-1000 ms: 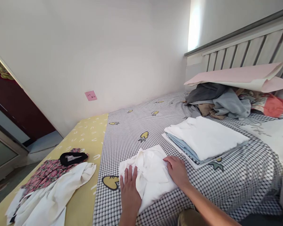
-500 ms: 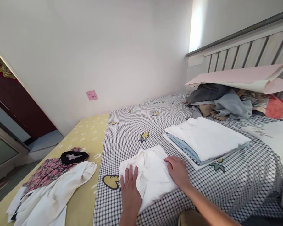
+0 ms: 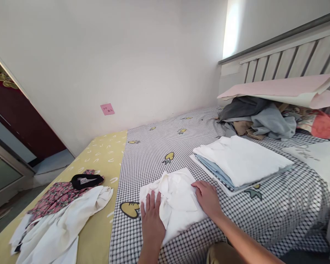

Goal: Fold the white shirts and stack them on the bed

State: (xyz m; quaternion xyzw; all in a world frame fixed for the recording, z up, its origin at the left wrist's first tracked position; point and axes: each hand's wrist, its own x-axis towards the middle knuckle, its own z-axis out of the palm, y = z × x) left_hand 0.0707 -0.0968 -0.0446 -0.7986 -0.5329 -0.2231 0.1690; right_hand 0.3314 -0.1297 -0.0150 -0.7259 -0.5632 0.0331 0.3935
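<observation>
A folded white shirt (image 3: 178, 205) with a collar lies in front of me on the checked bedspread. My left hand (image 3: 152, 220) rests flat on its left side, fingers spread over the cloth. At the shirt's right edge my right hand (image 3: 207, 200) is closed, its fingers bent on the cloth; its undermost fingers are hidden. Just right of it sits a stack of folded clothes, with a white garment (image 3: 244, 157) on top and a light blue one (image 3: 216, 170) beneath.
On the yellow sheet (image 3: 99, 157) at the left lie a floral garment (image 3: 56, 198) with a black band and rumpled white clothes (image 3: 63, 227). A heap of clothes (image 3: 272, 119) under a pink sheet (image 3: 277, 87) stands by the headboard (image 3: 294, 58). A pink note (image 3: 107, 109) is on the wall.
The view has shifted very slightly. Both hands stay in the same places on the white shirt, and nothing else has visibly moved.
</observation>
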